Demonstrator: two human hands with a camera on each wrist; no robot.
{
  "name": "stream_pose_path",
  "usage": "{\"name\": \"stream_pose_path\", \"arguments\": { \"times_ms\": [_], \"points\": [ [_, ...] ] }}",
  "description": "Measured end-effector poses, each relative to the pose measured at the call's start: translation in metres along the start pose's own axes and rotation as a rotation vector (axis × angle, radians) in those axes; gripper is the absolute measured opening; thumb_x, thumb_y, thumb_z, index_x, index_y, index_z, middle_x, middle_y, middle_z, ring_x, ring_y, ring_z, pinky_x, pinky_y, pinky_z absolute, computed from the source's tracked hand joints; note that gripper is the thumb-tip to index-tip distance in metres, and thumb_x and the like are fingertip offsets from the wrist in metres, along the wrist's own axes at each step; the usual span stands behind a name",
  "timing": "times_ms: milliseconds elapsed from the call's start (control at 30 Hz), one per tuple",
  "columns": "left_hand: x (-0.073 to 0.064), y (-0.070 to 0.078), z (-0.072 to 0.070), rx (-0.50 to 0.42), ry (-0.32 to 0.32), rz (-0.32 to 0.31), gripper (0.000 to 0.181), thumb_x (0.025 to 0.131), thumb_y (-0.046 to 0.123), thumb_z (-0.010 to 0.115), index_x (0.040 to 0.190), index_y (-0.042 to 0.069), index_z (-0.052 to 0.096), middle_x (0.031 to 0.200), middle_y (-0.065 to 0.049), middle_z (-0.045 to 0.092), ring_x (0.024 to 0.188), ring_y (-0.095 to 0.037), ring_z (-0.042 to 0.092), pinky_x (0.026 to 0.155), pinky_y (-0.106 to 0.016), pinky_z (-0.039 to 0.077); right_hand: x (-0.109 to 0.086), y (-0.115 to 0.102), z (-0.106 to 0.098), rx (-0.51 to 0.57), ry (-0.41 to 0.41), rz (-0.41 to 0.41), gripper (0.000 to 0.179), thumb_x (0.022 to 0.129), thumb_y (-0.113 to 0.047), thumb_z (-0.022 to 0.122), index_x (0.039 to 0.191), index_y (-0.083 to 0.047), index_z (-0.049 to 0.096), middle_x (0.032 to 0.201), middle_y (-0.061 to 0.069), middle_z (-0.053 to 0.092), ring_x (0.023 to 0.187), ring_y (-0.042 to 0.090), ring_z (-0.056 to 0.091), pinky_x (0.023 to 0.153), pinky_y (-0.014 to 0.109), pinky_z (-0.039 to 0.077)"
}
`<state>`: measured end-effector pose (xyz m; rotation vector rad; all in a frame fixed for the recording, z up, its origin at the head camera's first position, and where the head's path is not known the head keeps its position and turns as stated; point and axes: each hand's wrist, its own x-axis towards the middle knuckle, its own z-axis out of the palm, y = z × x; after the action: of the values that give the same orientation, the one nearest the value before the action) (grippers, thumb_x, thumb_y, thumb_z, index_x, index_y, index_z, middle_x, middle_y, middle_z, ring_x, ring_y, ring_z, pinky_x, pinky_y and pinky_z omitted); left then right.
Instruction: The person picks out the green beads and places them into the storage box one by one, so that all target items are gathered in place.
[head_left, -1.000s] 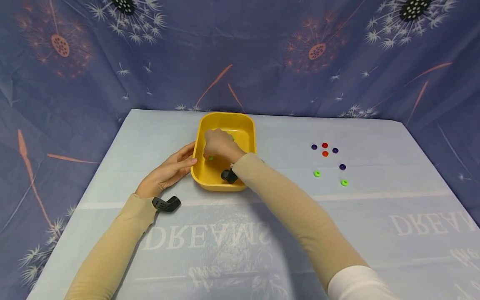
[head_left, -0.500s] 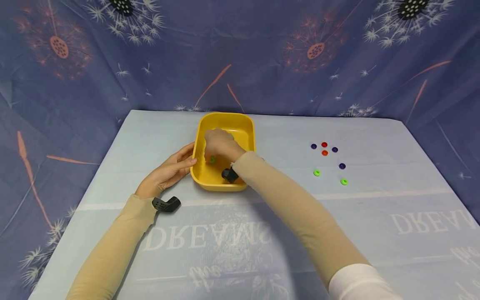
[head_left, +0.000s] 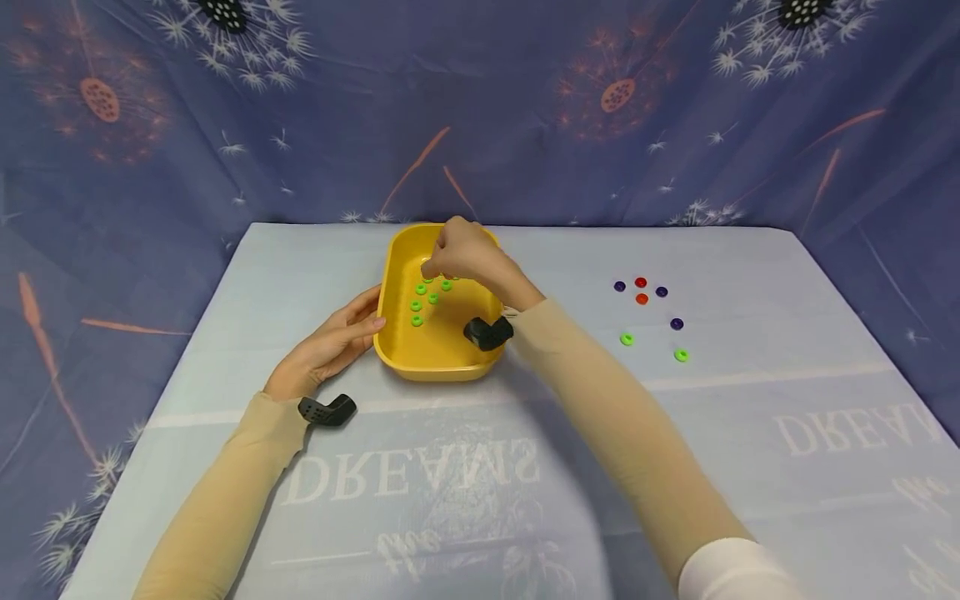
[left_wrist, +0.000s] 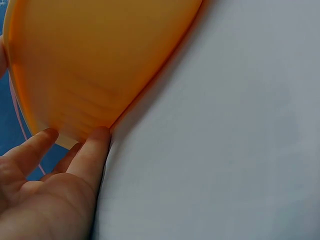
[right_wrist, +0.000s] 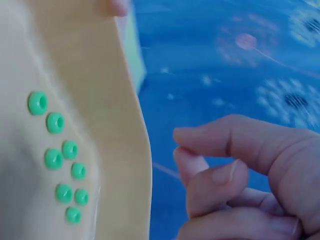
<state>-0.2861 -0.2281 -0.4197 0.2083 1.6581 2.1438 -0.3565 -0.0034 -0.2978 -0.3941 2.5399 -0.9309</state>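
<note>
A yellow rectangular tub (head_left: 442, 372) stands at the middle of the table. My left hand (head_left: 318, 350) holds its left side, with the thumb over the rim and the fingers against the outer wall (left_wrist: 75, 75). Several green ring-shaped beads (right_wrist: 53, 158) lie apart on the tub floor, towards its left side. Over the tub's far part is my right hand (head_left: 472, 254), its fingers loosely bent. In the right wrist view no bead shows between thumb and index finger, and the hand sits beyond the rim.
On the table to the right lie two red beads (head_left: 641, 299), three dark purple beads (head_left: 677, 323) and two green beads (head_left: 627, 339). A patterned blue curtain (head_left: 525, 125) hangs behind the table's far edge. Both wrists carry black camera mounts (head_left: 327, 411).
My right hand has risen from the tub floor and moved up and to the right. Green beads that it covered now show. The left hand keeps its hold on the tub.
</note>
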Motion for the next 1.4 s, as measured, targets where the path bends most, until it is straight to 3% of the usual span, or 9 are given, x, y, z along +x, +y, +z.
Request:
{"name": "stream_pose_path", "arguments": {
  "times_ms": [67, 200, 333, 467, 667, 833, 1167, 1400],
  "points": [
    [0.000, 0.000, 0.001, 0.002, 0.000, 0.002, 0.075, 0.101, 0.006, 0.052, 0.159, 0.006, 0.005, 0.165, -0.016, 0.005, 0.144, -0.027, 0.026, 0.104, -0.020, 0.045, -0.009, 0.019, -0.007, 0.104, 0.013, -0.044, 0.038, 0.084, -0.015, 0.075, 0.056, -0.007, 0.050, 0.051, 0.001, 0.041, 0.046, 0.013, 0.023, 0.048, 0.025, 0.019],
    [-0.002, 0.000, 0.001, 0.008, 0.003, 0.002, 0.077, 0.101, 0.007, 0.053, 0.159, 0.005, 0.003, 0.165, -0.017, 0.003, 0.140, -0.022, 0.031, 0.103, -0.019, 0.046, -0.026, 0.063, -0.019, 0.247, 0.036, -0.065, 0.029, 0.086, -0.019, 0.075, 0.065, -0.006, 0.059, 0.055, 0.001, 0.045, 0.047, 0.012, 0.024, 0.048, 0.025, 0.020],
    [-0.002, 0.000, 0.002, 0.017, -0.007, 0.014, 0.076, 0.101, 0.008, 0.052, 0.159, 0.004, 0.003, 0.165, -0.019, 0.002, 0.136, -0.019, 0.034, 0.102, -0.018, 0.046, -0.043, 0.101, -0.031, 0.370, 0.101, -0.002, 0.022, 0.087, -0.019, 0.075, 0.083, 0.000, 0.065, 0.059, 0.001, 0.046, 0.047, 0.011, 0.026, 0.047, 0.023, 0.020],
    [-0.002, 0.001, 0.003, 0.019, -0.022, 0.028, 0.076, 0.101, 0.009, 0.053, 0.159, 0.004, 0.003, 0.164, -0.020, 0.003, 0.135, -0.018, 0.035, 0.103, -0.018, 0.046, -0.058, 0.128, -0.041, 0.461, 0.151, 0.040, 0.022, 0.087, -0.018, 0.074, 0.088, 0.002, 0.065, 0.058, 0.000, 0.046, 0.046, 0.011, 0.023, 0.046, 0.023, 0.019],
    [-0.004, 0.000, 0.002, 0.024, -0.026, 0.035, 0.075, 0.102, 0.008, 0.051, 0.158, 0.003, 0.001, 0.164, -0.022, 0.001, 0.134, -0.016, 0.037, 0.103, -0.019, 0.046, -0.070, 0.151, -0.048, 0.565, 0.157, 0.062, 0.015, 0.087, -0.019, 0.075, 0.083, -0.007, 0.067, 0.056, -0.003, 0.046, 0.044, 0.009, 0.023, 0.045, 0.024, 0.020],
    [-0.001, -0.001, 0.003, 0.011, -0.019, 0.024, 0.075, 0.102, 0.006, 0.051, 0.158, 0.004, 0.002, 0.164, -0.022, 0.002, 0.133, -0.017, 0.037, 0.102, -0.019, 0.047, -0.076, 0.167, -0.050, 0.611, 0.167, 0.058, 0.013, 0.088, -0.018, 0.074, 0.087, -0.006, 0.069, 0.054, -0.005, 0.047, 0.042, 0.008, 0.023, 0.044, 0.024, 0.021],
    [0.001, -0.002, 0.003, 0.002, -0.026, 0.020, 0.076, 0.102, 0.006, 0.052, 0.158, 0.004, 0.001, 0.164, -0.022, 0.002, 0.135, -0.019, 0.036, 0.103, -0.020, 0.046, -0.085, 0.188, -0.054, 0.617, 0.186, 0.102, 0.018, 0.089, -0.021, 0.073, 0.094, -0.005, 0.069, 0.055, -0.005, 0.048, 0.040, 0.007, 0.022, 0.041, 0.024, 0.021],
    [0.001, -0.002, 0.003, -0.003, -0.024, 0.017, 0.076, 0.101, 0.006, 0.052, 0.158, 0.004, 0.001, 0.164, -0.020, 0.000, 0.137, -0.020, 0.034, 0.104, -0.020, 0.046, -0.092, 0.198, -0.057, 0.595, 0.173, 0.131, 0.032, 0.092, -0.026, 0.071, 0.103, 0.003, 0.063, 0.054, -0.006, 0.047, 0.040, 0.008, 0.022, 0.040, 0.025, 0.020]
  ]
}}
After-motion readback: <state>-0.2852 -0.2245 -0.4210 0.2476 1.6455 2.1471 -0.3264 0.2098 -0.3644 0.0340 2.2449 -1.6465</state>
